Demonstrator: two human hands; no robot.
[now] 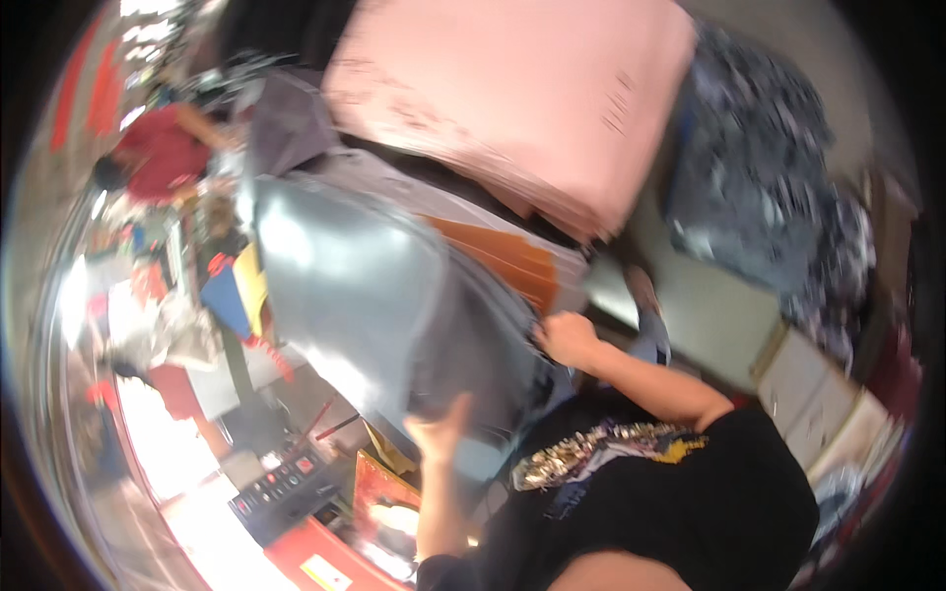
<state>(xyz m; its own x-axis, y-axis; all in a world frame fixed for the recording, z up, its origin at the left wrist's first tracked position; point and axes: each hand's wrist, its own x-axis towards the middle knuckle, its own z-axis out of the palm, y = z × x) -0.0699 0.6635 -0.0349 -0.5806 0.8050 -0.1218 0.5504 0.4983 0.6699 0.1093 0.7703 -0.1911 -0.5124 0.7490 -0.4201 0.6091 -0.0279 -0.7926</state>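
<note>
A large, glossy grey sheet (345,256) bends across the middle, its near part darker and curved. My right hand (569,340) is closed in a fist on the sheet's right edge. At the near edge my left hand (439,428) grips the sheet, thumb on top; its other fingers are partly hidden. Orange sheets (512,258) fan out beyond the right hand, beside the grey sheet. The picture is smeared by motion, so the material cannot be told.
A tall stack of pink sheets (512,89) stands at the far side. Dark grey bundles (749,167) lie to the right. At lower left is a machine's control panel (281,492) with buttons. A person in a red top (163,153) is at far left.
</note>
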